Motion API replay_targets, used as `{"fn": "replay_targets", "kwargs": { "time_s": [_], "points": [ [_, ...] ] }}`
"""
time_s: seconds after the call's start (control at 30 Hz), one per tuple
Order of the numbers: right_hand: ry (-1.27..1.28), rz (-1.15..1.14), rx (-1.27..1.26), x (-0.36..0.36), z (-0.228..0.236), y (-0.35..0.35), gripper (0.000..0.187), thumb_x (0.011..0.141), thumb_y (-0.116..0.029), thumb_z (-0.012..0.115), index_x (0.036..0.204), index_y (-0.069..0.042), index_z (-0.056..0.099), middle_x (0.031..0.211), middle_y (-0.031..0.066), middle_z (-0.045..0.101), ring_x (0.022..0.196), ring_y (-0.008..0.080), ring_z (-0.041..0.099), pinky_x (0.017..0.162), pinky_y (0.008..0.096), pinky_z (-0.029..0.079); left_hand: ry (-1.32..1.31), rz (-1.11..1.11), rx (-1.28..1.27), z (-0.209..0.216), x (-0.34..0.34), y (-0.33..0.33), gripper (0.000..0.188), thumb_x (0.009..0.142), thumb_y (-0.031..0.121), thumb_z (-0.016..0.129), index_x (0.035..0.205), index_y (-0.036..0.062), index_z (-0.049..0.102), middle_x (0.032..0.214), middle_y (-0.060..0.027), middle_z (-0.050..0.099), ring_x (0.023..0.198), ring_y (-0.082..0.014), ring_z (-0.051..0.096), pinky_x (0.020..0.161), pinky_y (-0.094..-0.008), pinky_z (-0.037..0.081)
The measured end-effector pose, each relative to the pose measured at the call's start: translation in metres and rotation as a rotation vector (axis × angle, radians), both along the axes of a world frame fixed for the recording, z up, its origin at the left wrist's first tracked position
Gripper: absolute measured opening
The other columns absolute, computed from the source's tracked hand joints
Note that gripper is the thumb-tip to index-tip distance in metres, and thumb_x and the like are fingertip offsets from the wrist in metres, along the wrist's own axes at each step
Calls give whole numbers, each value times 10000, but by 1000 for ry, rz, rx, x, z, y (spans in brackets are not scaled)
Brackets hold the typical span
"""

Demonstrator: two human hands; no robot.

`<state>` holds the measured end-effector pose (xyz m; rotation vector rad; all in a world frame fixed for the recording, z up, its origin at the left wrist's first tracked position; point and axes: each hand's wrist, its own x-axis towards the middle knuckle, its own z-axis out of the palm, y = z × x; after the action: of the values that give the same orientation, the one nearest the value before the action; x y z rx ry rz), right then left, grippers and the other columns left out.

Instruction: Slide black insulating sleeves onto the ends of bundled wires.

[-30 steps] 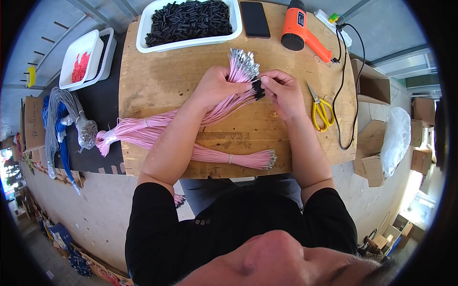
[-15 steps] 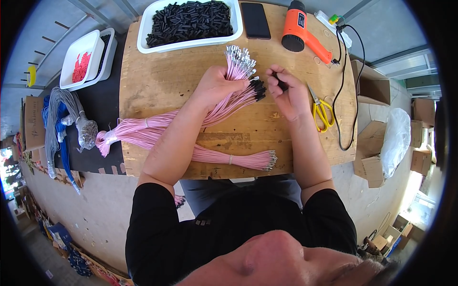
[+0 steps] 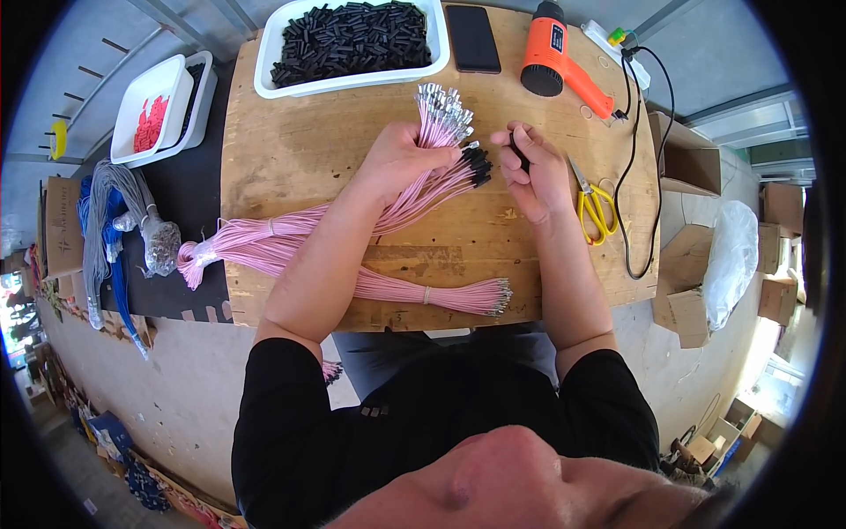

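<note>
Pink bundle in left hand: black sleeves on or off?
Mixed: some wires end in black sleeves; others show bare silver terminals.

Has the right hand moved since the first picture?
Yes: the right hand shifted slightly rightward, away from the held pink wires and closer to the yellow-handled scissors.

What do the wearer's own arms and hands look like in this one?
The left sleeve and right sleeve are short, plain black; both forearms are bare. Left hand and right hand are ungloved, with no watch or bracelet visible.
</note>
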<state>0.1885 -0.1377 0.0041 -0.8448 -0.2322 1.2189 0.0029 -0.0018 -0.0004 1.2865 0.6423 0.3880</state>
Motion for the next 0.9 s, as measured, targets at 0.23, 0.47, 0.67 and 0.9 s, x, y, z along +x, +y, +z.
{"fn": "replay_targets", "kwargs": {
  "time_s": [0.23,0.47,0.67,0.9],
  "points": [
    [-53,25,-28,0,-5,-1,180,1023,-169,574,1113,-23,631,925,63,651,637,52,436,466,165,323,-6,4,-22,4,0,-1,149,828,90,766,889,-25,695,789,-54,686,693,-109,622,643,-260,496],
    [-74,104,-32,-6,3,-2,244,1027,-165,561,1170,15,642,864,34,606,631,68,442,499,178,311,-22,19,-40,2,0,-1,150,820,83,770,890,-23,689,780,-51,679,681,-109,614,628,-260,486],
    [-198,123,-26,-13,2,0,197,995,-80,585,1161,8,642,897,51,645,635,55,446,514,174,315,-62,25,-76,2,1,0,138,823,66,763,893,-26,687,771,-51,672,669,-117,609,626,-266,485],
    [-319,14,-102,-15,-3,0,180,938,-19,662,1113,20,684,892,76,684,621,38,447,515,167,319,-66,20,-62,1,-1,0,144,822,71,762,893,-27,684,776,-55,672,670,-120,610,629,-270,489]
  ]
}}
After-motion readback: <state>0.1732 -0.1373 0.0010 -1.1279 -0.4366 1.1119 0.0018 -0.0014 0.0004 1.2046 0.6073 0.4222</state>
